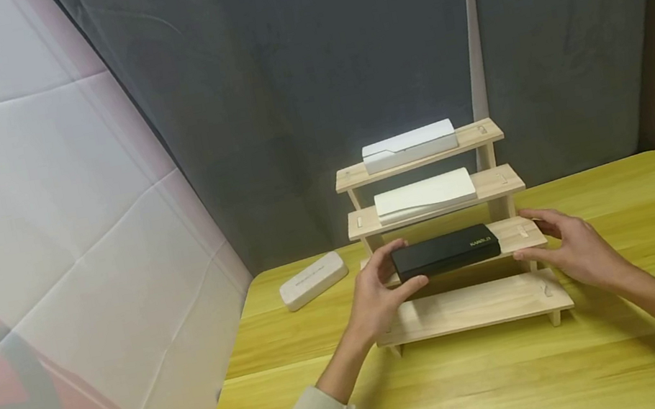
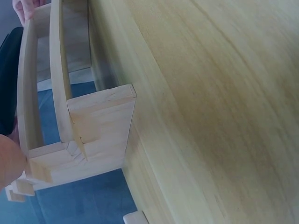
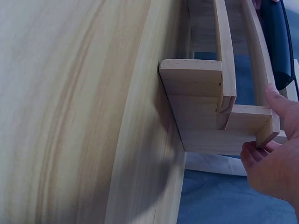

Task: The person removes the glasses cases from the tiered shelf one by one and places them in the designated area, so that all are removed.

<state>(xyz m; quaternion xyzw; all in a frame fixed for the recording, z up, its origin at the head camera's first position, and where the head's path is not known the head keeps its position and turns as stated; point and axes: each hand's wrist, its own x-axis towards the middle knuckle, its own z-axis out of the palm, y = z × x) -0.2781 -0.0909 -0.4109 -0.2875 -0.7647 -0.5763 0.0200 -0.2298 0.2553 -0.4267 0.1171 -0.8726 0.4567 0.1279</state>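
Black case (image 1: 445, 253) is lying on the second tier up of a wooden stand (image 1: 471, 308). Left hand (image 1: 374, 293) is curling thumb and fingers around the case's left end, covering that end of the tier. Right hand (image 1: 582, 252) is pinching the tier's right end. Two white boxes, an upper box (image 1: 409, 146) and a lower box (image 1: 425, 196), are occupying the tiers above; a pale case (image 1: 314, 281) is lying leftward on the table (image 1: 464, 385). Right wrist view is revealing fingertips tucking behind the tier's end, largely hidden overhead.
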